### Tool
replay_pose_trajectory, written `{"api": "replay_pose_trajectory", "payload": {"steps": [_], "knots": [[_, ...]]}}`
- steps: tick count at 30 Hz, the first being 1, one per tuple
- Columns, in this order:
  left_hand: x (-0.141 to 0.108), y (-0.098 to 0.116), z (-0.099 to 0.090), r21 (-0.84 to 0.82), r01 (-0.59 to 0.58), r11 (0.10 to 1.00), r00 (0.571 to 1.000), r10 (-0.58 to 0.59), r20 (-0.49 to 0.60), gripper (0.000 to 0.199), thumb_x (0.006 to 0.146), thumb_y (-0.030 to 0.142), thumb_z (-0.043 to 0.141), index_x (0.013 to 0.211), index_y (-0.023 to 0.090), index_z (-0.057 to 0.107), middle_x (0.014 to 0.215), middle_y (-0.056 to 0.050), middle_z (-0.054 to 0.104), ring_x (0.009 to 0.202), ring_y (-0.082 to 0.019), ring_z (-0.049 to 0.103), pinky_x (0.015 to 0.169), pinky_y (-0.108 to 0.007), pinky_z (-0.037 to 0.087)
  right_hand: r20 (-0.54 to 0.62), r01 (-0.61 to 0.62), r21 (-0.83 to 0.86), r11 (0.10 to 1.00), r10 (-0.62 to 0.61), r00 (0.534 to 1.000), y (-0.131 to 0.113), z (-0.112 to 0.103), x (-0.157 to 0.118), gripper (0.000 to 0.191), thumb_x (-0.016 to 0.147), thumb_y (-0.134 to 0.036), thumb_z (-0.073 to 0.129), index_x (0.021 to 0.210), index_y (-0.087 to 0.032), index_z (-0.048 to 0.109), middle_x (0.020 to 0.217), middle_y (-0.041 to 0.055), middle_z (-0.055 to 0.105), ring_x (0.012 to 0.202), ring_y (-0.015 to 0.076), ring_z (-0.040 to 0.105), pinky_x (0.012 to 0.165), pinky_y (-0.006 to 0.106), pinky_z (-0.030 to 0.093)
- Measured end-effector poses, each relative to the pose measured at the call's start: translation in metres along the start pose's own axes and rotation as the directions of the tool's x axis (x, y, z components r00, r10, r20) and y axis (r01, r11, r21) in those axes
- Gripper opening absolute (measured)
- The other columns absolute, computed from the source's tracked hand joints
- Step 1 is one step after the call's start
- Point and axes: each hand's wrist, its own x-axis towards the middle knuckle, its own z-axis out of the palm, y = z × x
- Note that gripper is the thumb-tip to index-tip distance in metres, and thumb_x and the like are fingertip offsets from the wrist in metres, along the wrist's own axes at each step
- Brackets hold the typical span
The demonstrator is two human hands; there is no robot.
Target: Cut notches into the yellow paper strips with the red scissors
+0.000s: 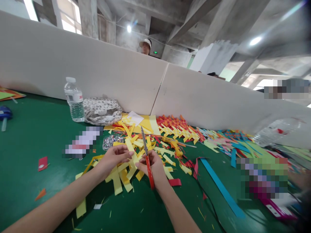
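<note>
My left hand (pixel 118 158) pinches a pale yellow paper strip (pixel 131 152) between thumb and fingers. Red-handled scissors (pixel 150 173) sit in my right hand (pixel 156 166), their blades pointing up and away from me. The right thumb and fingertips meet the lower end of the same strip, so both hands are close together. Beneath them lies a loose pile of cut yellow strips (pixel 118 183). A small bag of googly eyes (pixel 111 142) rests just beyond my left hand. Behind the pile, woven red and yellow paper pieces (pixel 177 127) lie against the partition.
A water bottle (pixel 75 102) stands at the back left beside a patterned cloth bag (pixel 102 110). A yellow glue gun (pixel 176 147) and a black cord (pixel 207 197) lie right of the pile. Further right are a blue strip (pixel 222 187) and a co-worker's blurred arm. A white partition (pixel 116 74) runs behind.
</note>
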Motion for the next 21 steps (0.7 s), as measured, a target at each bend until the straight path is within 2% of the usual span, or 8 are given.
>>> {"api": "replay_pose_trajectory", "payload": {"steps": [6, 9, 11, 13, 17, 21], "knots": [[0.001, -0.001, 0.000, 0.029, -0.027, 0.999, 0.999, 0.026, 0.032, 0.018, 0.057, 0.021, 0.071, 0.068, 0.017, 0.058, 0.066, 0.002, 0.063, 0.063, -0.009, 0.059, 0.064, -0.021, 0.048, -0.004, 0.025, 0.033, 0.999, -0.025, 1.000, -0.002, 0.000, 0.000, 0.037, 0.051, -0.021, 0.071, 0.072, -0.021, 0.041, 0.063, -0.0051, 0.055, 0.058, 0.0122, 0.055, 0.063, 0.027, 0.046], [0.000, 0.001, 0.001, 0.036, -0.048, 0.998, 0.999, 0.048, -0.009, 0.018, 0.056, 0.022, 0.072, 0.066, 0.018, 0.057, 0.064, 0.003, 0.062, 0.061, -0.009, 0.059, 0.063, -0.021, 0.048, -0.018, 0.026, 0.024, 0.999, -0.026, 1.000, -0.003, 0.001, 0.001, 0.038, 0.051, -0.024, 0.072, 0.072, -0.021, 0.040, 0.064, -0.0044, 0.055, 0.057, 0.0126, 0.055, 0.060, 0.027, 0.046], [-0.001, 0.002, 0.001, 0.052, -0.059, 0.997, 0.997, 0.062, -0.050, 0.018, 0.056, 0.024, 0.072, 0.064, 0.017, 0.057, 0.063, 0.003, 0.062, 0.060, -0.009, 0.059, 0.061, -0.020, 0.047, -0.030, 0.051, -0.032, 0.998, -0.052, 0.998, -0.004, 0.001, 0.000, 0.037, 0.054, -0.027, 0.070, 0.074, -0.021, 0.040, 0.067, -0.0035, 0.056, 0.056, 0.0123, 0.053, 0.056, 0.026, 0.045], [-0.001, 0.004, 0.000, 0.054, -0.072, 0.996, 0.994, 0.077, -0.081, 0.018, 0.056, 0.025, 0.072, 0.063, 0.017, 0.057, 0.063, 0.002, 0.062, 0.060, -0.009, 0.059, 0.061, -0.020, 0.047, -0.032, 0.092, -0.179, 0.979, -0.100, 0.994, -0.006, -0.001, -0.002, 0.033, 0.059, -0.030, 0.066, 0.077, -0.021, 0.041, 0.070, -0.0029, 0.055, 0.055, 0.0115, 0.051, 0.053, 0.025, 0.043], [-0.001, 0.006, -0.002, 0.010, -0.095, 0.995, 0.990, 0.096, -0.099, 0.019, 0.056, 0.024, 0.073, 0.063, 0.017, 0.056, 0.063, 0.004, 0.062, 0.058, -0.008, 0.059, 0.059, -0.019, 0.048, -0.034, 0.127, -0.576, 0.807, -0.178, 0.983, -0.011, -0.006, -0.007, 0.036, 0.061, -0.033, 0.063, 0.088, -0.021, 0.043, 0.074, -0.0010, 0.054, 0.060, 0.0141, 0.050, 0.054, 0.026, 0.040], [-0.002, 0.008, -0.001, -0.027, -0.113, 0.993, 0.990, 0.110, -0.086, 0.020, 0.057, 0.023, 0.073, 0.063, 0.018, 0.055, 0.062, 0.006, 0.060, 0.058, -0.007, 0.058, 0.060, -0.019, 0.049, 0.012, 0.149, -0.740, 0.656, -0.209, 0.978, -0.013, -0.011, -0.008, 0.045, 0.060, -0.036, 0.063, 0.097, -0.022, 0.042, 0.088, 0.0034, 0.053, 0.078, 0.0202, 0.052, 0.063, 0.030, 0.041]]}}
